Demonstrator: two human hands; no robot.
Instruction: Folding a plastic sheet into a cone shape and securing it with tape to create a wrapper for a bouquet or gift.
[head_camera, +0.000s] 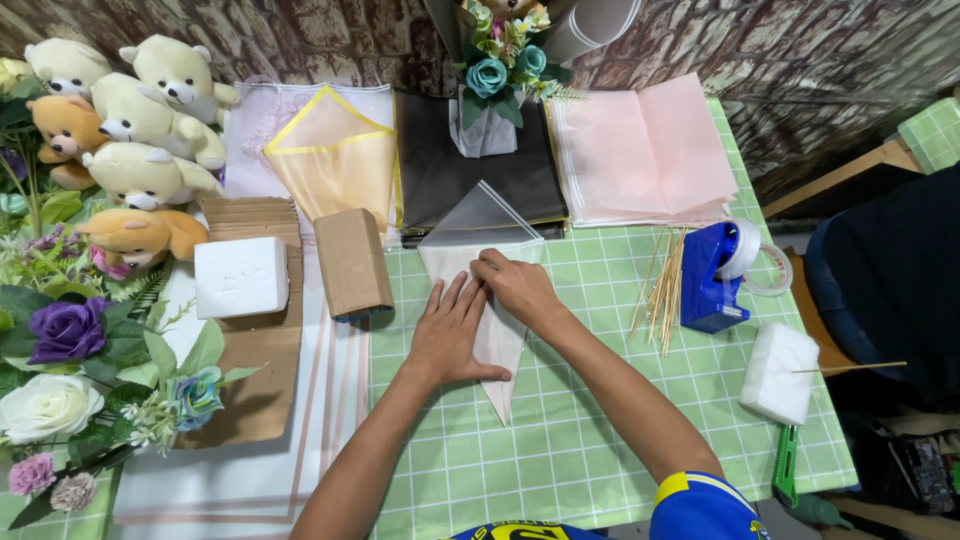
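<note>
A folded sheet of translucent wrapping paper (497, 345), shaped into a long downward-pointing triangle, lies flat near the middle of the desk (590, 440). The left hand (452, 335) presses on it palm down, fingers spread and flat, gripping nothing. The right hand (515, 285) rests on the paper's upper part, its fingers curled against the fold; whether they pinch the edge cannot be told.

The desk wears a green checked cloth. Behind the paper lie stacks of dark sheets (440, 170), yellow-edged sheets (335, 155) and pink sheets (645, 150), with a small bouquet (505, 65) standing between them. A brown box (352, 262) and a white foam block (241, 277) sit to the left, beside teddy bears (140, 130) and artificial flowers (65, 370). Right are wooden skewers (665, 285), a blue tape dispenser (715, 275) and another foam block (779, 372). A rough brick wall (800, 50) backs the desk.
</note>
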